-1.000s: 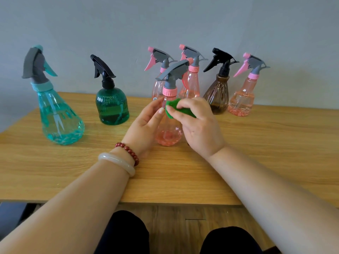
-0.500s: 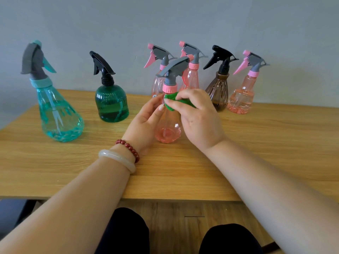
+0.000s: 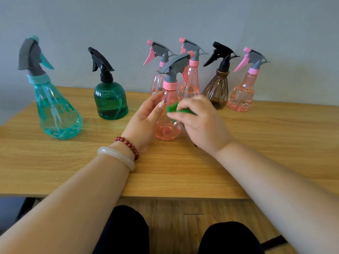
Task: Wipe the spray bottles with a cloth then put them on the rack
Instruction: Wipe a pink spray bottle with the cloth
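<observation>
A pink spray bottle (image 3: 167,131) with a grey trigger head stands upright in the middle of the wooden table (image 3: 183,171). My left hand (image 3: 145,121) steadies its left side, fingers curved around the body. My right hand (image 3: 200,123) presses a folded green cloth (image 3: 174,108) against the bottle's right side, about halfway up. The bottle's lower right part is hidden behind my right hand.
A teal bottle (image 3: 55,109) and a dark green bottle (image 3: 111,101) stand at the left. Behind are three more pink bottles (image 3: 242,92) and a brown bottle (image 3: 218,90) along the grey wall. No rack is in view. My knees show below the table edge.
My right hand has slid the green cloth down from the bottle's neck to the middle of its body. The left hand stays on the bottle's side.
</observation>
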Demonstrator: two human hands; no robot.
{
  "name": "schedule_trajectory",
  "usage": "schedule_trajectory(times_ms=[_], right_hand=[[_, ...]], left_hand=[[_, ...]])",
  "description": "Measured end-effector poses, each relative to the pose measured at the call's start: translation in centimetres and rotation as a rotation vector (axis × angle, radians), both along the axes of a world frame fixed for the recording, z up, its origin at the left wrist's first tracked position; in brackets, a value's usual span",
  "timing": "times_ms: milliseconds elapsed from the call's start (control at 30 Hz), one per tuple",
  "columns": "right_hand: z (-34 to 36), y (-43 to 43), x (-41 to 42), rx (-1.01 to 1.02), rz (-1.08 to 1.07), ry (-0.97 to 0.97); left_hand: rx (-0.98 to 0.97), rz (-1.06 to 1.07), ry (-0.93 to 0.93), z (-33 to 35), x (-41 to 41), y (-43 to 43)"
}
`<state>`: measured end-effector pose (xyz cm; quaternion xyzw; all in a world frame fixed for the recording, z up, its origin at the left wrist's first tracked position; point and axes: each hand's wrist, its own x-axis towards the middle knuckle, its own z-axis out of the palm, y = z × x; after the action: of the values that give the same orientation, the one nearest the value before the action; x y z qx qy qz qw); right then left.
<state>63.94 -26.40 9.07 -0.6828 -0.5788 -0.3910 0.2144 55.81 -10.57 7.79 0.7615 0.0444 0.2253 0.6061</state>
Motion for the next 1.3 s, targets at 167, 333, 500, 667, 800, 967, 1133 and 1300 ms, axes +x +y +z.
schedule_trajectory(times_ms=[167,333,500,667,800,967,1133,1300], right_hand=[[0.3,1.0,-0.6,0.095,0.011,0.065],[-2.0,-0.8,-0.6,-0.17,0.059,0.059],[-1.8,-1.8,-0.7,-0.266,0.068,0.107],[1.1,-1.7,-0.5,0.219,-0.038,0.331],[2.9,0.0,-0.3,0.417,-0.066,0.352],[2.1,2.2,-0.9,0.41,-0.023,0.272],[-1.3,2.1,-1.2,0.319,-0.017,0.327],[-1.8,0.8,-1.3,0.25,-0.019,0.467]], left_hand=[[0.025,-0.004,-0.001,0.2,-0.1,0.1],[-0.04,-0.004,-0.011,-0.1,0.0,0.0],[-0.099,-0.056,-0.032,0.1,-0.2,-0.1],[0.039,-0.021,0.019,-0.6,0.2,-0.3],[0.092,0.05,0.01,-0.6,0.3,-0.2],[0.043,0.043,-0.016,-0.6,-0.1,0.0],[0.094,0.049,0.005,-0.8,0.4,-0.2],[0.079,0.018,0.026,-1.1,0.4,0.3]])
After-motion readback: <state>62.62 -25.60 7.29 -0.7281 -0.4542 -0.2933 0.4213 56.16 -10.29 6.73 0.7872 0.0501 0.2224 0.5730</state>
